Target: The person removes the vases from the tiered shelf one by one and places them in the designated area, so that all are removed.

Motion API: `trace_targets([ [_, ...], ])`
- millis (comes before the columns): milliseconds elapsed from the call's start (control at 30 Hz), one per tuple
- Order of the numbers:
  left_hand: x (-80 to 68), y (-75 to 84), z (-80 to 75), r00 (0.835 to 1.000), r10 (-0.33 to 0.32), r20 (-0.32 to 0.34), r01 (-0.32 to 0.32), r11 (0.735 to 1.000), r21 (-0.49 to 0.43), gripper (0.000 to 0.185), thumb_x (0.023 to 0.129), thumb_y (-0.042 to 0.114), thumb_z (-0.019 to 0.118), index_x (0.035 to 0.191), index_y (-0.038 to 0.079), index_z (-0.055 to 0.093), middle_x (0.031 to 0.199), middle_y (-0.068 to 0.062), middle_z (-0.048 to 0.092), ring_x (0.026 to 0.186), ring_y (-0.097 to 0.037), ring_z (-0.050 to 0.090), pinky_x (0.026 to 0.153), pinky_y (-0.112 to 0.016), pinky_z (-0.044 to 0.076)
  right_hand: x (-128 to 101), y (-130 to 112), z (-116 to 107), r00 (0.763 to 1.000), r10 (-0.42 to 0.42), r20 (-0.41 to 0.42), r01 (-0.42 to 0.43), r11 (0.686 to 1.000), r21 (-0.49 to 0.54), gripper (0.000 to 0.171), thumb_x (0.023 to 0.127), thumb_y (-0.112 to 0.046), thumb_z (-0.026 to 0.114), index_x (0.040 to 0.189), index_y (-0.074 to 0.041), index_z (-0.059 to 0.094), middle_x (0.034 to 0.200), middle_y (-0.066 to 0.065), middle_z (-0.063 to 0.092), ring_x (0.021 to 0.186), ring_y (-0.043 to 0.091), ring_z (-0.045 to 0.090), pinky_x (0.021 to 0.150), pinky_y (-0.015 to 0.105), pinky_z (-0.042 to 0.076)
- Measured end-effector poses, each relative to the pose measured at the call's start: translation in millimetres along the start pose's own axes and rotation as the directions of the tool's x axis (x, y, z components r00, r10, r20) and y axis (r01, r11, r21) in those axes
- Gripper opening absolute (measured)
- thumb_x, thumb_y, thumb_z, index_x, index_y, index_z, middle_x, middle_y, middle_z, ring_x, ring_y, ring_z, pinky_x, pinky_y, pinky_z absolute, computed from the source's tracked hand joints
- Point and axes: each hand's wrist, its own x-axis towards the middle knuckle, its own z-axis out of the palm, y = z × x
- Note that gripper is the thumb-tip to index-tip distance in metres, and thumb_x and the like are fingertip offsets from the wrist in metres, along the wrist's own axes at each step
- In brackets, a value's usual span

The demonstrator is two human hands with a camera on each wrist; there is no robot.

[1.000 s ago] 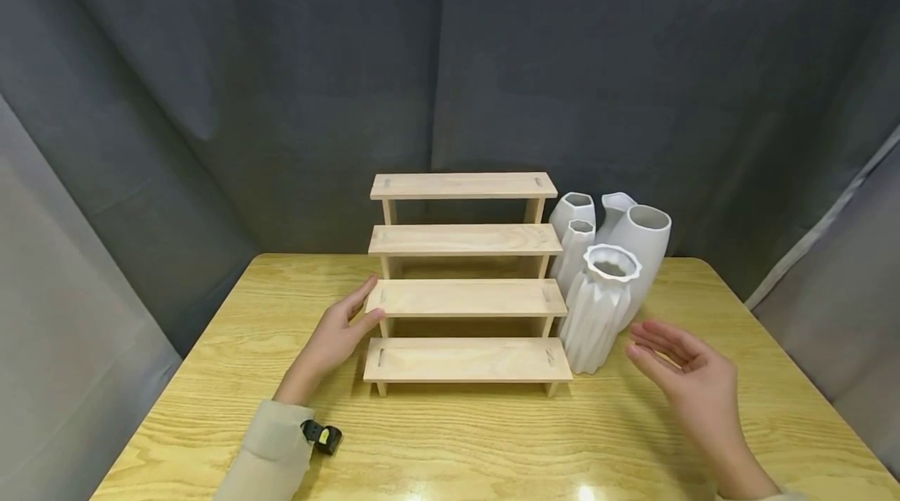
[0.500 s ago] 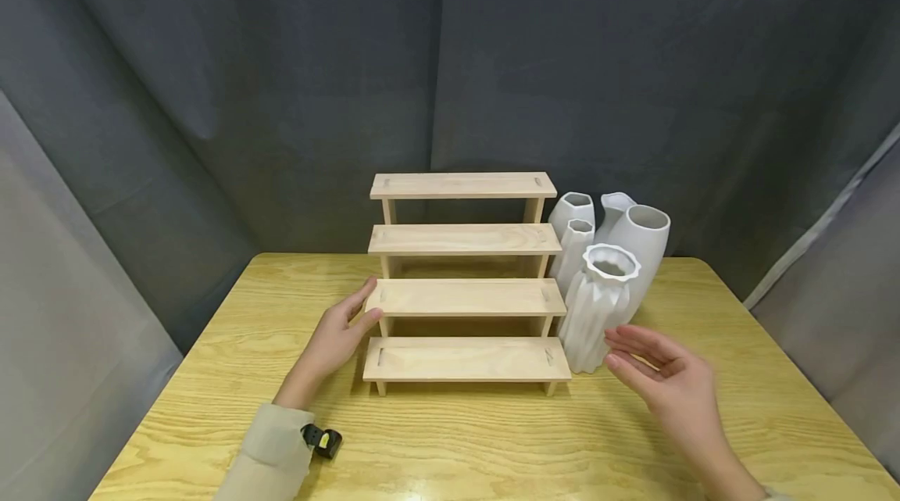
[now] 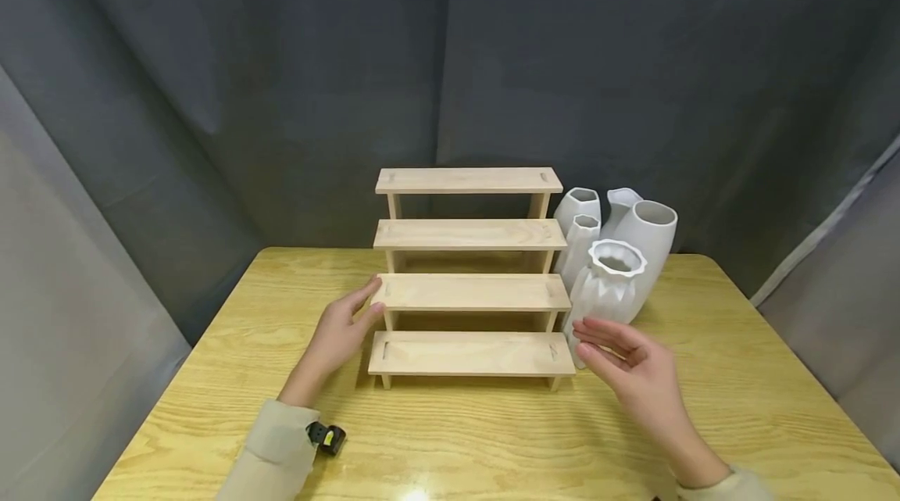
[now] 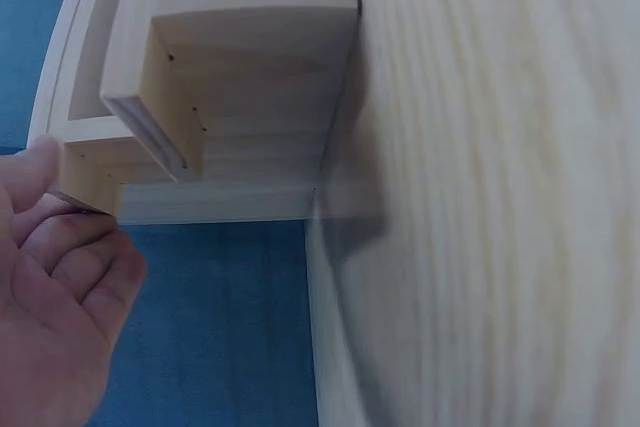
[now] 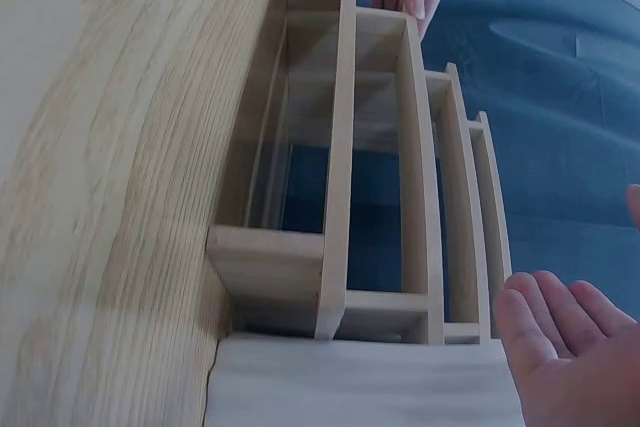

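Observation:
A four-step wooden rack [image 3: 469, 291] stands mid-table; its left end [image 4: 250, 77] and right end [image 5: 380, 197] fill the wrist views. My left hand [image 3: 344, 325] touches the left end of the second step from the bottom, index along its top edge and thumb by its underside. Its other fingers [image 4: 55, 287] hang loosely curled. My right hand [image 3: 626, 364] hovers open, palm turned left, just right of the bottom step's right end. It is in front of a ribbed white vase [image 3: 610, 282] and holds nothing. The right palm [image 5: 565, 347] shows at the frame's corner.
Several more white vases cluster behind the ribbed one, the largest [image 3: 650, 239] at the right. A light wooden table [image 3: 492, 438] carries everything. A small black and yellow device [image 3: 326, 436] sits at my left sleeve. Grey curtains close off the back and sides.
My right hand has moved left, from the table's right side to just beside the bottom step's right end. The left hand has stayed on the rack.

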Motion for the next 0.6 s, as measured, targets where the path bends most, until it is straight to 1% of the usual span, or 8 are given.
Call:
trace_targets([
  [100, 0.2, 1.6, 0.6, 1.000, -0.003, -0.007, 0.004, 0.998, 0.064, 0.053, 0.104, 0.037, 0.050, 0.150, 0.012, 0.043, 0.155, 0.001, 0.035, 0.139, -0.025, 0.037, 0.112, -0.045, 0.032, 3, 1, 6, 1.000, 0.003, 0.027, -0.002, 1.000, -0.029, 0.033, 0.091, 0.006, 0.067, 0.122, 0.013, 0.061, 0.117, 0.027, 0.065, 0.107, 0.019, 0.067, 0.089, 0.026, 0.053],
  [133, 0.2, 2.3, 0.9, 1.000, -0.007, -0.010, 0.008, 0.996, 0.087, 0.053, 0.104, 0.038, 0.050, 0.150, 0.013, 0.044, 0.155, 0.002, 0.035, 0.130, -0.025, 0.050, 0.112, -0.045, 0.032, 5, 2, 7, 0.999, 0.008, 0.036, -0.006, 0.999, -0.041, 0.032, 0.092, 0.004, 0.066, 0.123, 0.012, 0.061, 0.118, 0.026, 0.065, 0.108, 0.019, 0.066, 0.089, 0.025, 0.052],
  [167, 0.0, 3.2, 1.2, 1.000, -0.007, -0.014, 0.009, 0.994, 0.106, 0.052, 0.104, 0.037, 0.050, 0.150, 0.013, 0.044, 0.155, 0.002, 0.035, 0.115, -0.028, 0.061, 0.111, -0.044, 0.035, 6, 3, 9, 0.999, 0.010, 0.046, -0.008, 0.999, -0.050, 0.031, 0.094, 0.002, 0.065, 0.123, 0.012, 0.062, 0.119, 0.026, 0.065, 0.109, 0.019, 0.066, 0.090, 0.025, 0.052],
  [267, -1.1, 7.7, 2.0, 1.000, 0.004, -0.031, 0.002, 0.983, 0.185, 0.049, 0.104, 0.033, 0.051, 0.148, 0.012, 0.046, 0.154, 0.003, 0.037, 0.113, -0.031, 0.062, 0.109, -0.044, 0.037, 9, 6, 13, 0.997, 0.017, 0.069, -0.010, 0.995, -0.101, 0.030, 0.097, -0.003, 0.062, 0.124, 0.008, 0.063, 0.121, 0.021, 0.066, 0.111, 0.020, 0.065, 0.090, 0.023, 0.051],
  [333, -2.0, 11.3, 2.6, 0.999, 0.021, -0.039, -0.011, 0.972, 0.233, 0.048, 0.104, 0.030, 0.053, 0.147, 0.010, 0.048, 0.153, 0.000, 0.038, 0.112, -0.031, 0.063, 0.108, -0.045, 0.038, 12, 8, 16, 0.997, 0.024, 0.078, -0.014, 0.992, -0.125, 0.030, 0.098, -0.006, 0.062, 0.125, 0.006, 0.063, 0.122, 0.020, 0.066, 0.112, 0.022, 0.065, 0.090, 0.022, 0.051],
  [367, -2.3, 12.6, 3.0, 0.998, 0.035, -0.044, -0.022, 0.965, 0.263, 0.047, 0.104, 0.028, 0.053, 0.146, 0.009, 0.049, 0.152, -0.002, 0.040, 0.126, -0.029, 0.053, 0.108, -0.046, 0.039, 13, 9, 17, 0.996, 0.028, 0.083, -0.016, 0.990, -0.140, 0.030, 0.099, -0.008, 0.062, 0.126, 0.005, 0.064, 0.122, 0.018, 0.066, 0.112, 0.022, 0.064, 0.091, 0.021, 0.051],
  [400, -2.5, 13.9, 3.4, 0.997, 0.050, -0.050, -0.032, 0.954, 0.297, 0.046, 0.104, 0.027, 0.054, 0.146, 0.008, 0.049, 0.151, -0.004, 0.041, 0.135, -0.028, 0.042, 0.108, -0.047, 0.038, 14, 9, 18, 0.996, 0.031, 0.087, -0.018, 0.988, -0.153, 0.031, 0.099, -0.010, 0.062, 0.127, 0.004, 0.063, 0.123, 0.016, 0.066, 0.113, 0.022, 0.064, 0.090, 0.020, 0.050],
  [600, -3.6, 21.8, 5.0, 0.988, 0.140, -0.065, -0.098, 0.895, 0.434, 0.043, 0.103, 0.019, 0.056, 0.143, 0.004, 0.053, 0.147, -0.012, 0.047, 0.133, -0.029, 0.047, 0.103, -0.047, 0.043, 21, 12, 25, 0.993, 0.015, 0.113, 0.008, 0.980, -0.197, 0.035, 0.101, -0.014, 0.060, 0.131, 0.002, 0.061, 0.130, 0.015, 0.063, 0.116, 0.016, 0.061, 0.092, 0.018, 0.048],
])
